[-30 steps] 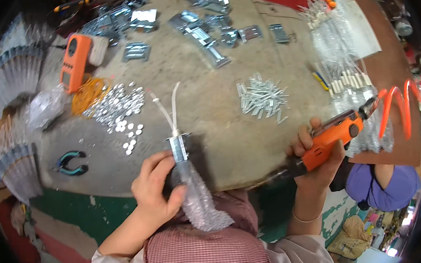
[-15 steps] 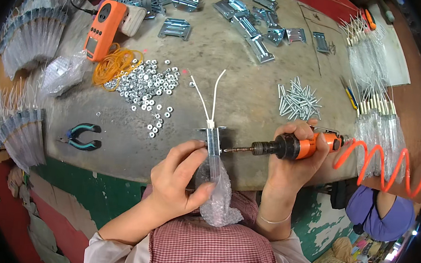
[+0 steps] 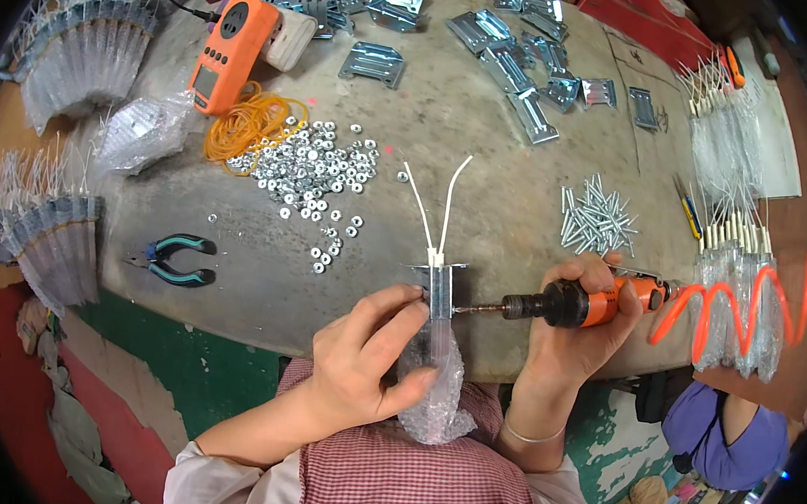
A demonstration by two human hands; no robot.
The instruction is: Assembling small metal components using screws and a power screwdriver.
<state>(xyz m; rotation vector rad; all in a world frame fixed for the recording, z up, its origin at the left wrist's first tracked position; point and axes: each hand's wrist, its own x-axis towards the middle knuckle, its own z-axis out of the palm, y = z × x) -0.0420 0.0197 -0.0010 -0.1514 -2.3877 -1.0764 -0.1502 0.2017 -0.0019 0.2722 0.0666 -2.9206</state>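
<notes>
The left hand (image 3: 367, 349) is closed around a bubble-wrapped part (image 3: 434, 373) at the near table edge. The part's long axis runs near to far, wrapped end toward the person, bracketed end pointing away. One metal bracket (image 3: 439, 283) sits across its far end, and two white leads (image 3: 436, 202) rise from it and fan apart toward the far side.

The right hand (image 3: 582, 328) is wrapped fully around one orange pneumatic screwdriver (image 3: 575, 303). The tool lies crosswise, bit pointing left, its tip meeting the bracket's right side. One coiled orange air hose (image 3: 736, 307) trails from its rear to the right.

Left of the hands lies one pair of teal-handled pliers (image 3: 173, 259), handles pointing right. Beyond it: a scatter of small nuts (image 3: 319, 174), too many to count, beside a bundle of orange rubber bands (image 3: 247, 126). A pile of screws (image 3: 596, 220) lies to the right, count not determinable.

Further off stand one orange meter (image 3: 229, 54) and a spread of loose metal brackets (image 3: 514, 48), more than ten. Rows of bagged parts (image 3: 54, 239) line the left rim of the table (image 3: 488, 145).
</notes>
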